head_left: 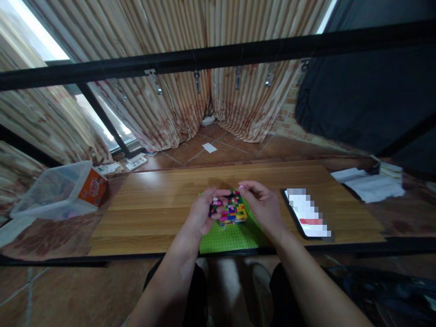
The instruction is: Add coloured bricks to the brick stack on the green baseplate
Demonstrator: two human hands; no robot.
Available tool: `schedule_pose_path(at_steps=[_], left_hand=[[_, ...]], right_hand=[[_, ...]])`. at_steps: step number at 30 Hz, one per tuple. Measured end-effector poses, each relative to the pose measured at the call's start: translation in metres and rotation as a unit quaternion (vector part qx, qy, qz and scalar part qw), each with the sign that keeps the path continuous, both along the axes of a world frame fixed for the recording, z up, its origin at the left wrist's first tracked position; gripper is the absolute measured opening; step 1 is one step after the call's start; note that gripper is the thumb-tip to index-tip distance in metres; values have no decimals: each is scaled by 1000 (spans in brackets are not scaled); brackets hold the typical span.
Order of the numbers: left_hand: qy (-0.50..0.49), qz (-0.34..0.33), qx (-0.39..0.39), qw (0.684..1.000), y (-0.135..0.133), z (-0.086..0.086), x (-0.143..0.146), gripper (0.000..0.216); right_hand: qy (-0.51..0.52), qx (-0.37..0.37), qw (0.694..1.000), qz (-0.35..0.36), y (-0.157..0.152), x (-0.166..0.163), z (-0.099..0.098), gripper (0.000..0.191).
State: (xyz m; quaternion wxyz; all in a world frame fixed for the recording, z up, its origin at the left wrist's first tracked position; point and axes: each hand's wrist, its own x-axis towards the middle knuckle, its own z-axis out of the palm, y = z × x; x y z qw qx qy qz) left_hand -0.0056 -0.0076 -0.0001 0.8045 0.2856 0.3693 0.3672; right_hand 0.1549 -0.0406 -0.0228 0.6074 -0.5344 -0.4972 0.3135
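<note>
A green studded baseplate (231,236) lies at the near edge of a low wooden table (153,209). Just above it is a block of many-coloured small bricks (233,211). My left hand (204,213) is curled around the block's left side, thumb across its top. My right hand (260,204) is at the block's upper right corner, fingers pinched on a tiny pink piece (241,186). Part of the block is hidden behind my fingers.
A black tablet (308,213) with a lit screen lies right of the baseplate. White papers (368,184) sit at the table's far right. A clear plastic bin (54,190) with an orange box (92,186) stands on the floor to the left. Curtains hang behind.
</note>
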Motion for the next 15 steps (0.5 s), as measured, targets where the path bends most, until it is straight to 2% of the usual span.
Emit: schedule_pose_path(at_steps=[5,9,15], left_hand=[[-39,88,-49,994,8,2,-10,25],[-47,99,-72,991,10,-1,-11,29],[-31,124,-50,991,10,-3,-8,19]], right_hand=[[105,-45,993,-40,4,8,2,18],[173,-66,982,-39,8,13,-4,21],[185,-70,980,-25,10,15,-8,23]])
